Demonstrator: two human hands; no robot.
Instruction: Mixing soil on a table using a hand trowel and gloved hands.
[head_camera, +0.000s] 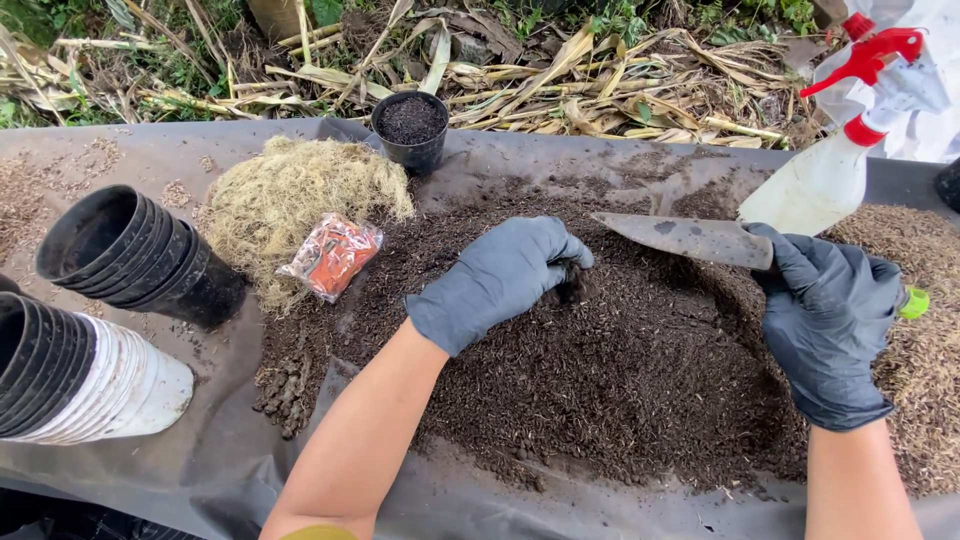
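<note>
Two bare forearms reach up from the bottom edge over a dark plastic sheet (200, 470) spread as a work surface. Both hands wear dark grey rubber gloves. Left hand (497, 278) is curled down into the wide heap of dark brown potting soil (620, 380) in the middle of the sheet, fingertips pinching a small clump of it. Right hand (828, 325) is closed around the handle of a metal garden trowel (690, 238), whose soiled blade points left, lying just above the heap and close to the left fingers. Behind that hand lies a white spray bottle with a red trigger (830, 170). Left of the soil sits a small clear packet with orange contents (332, 256), resting against a mound of pale stringy moss (300, 190). Further left lie two stacks of nested plastic pots on their sides, one black (135, 255), one white with black inside (80, 380). A single black pot filled with soil (411, 128) stands upright at the far edge.
</note>
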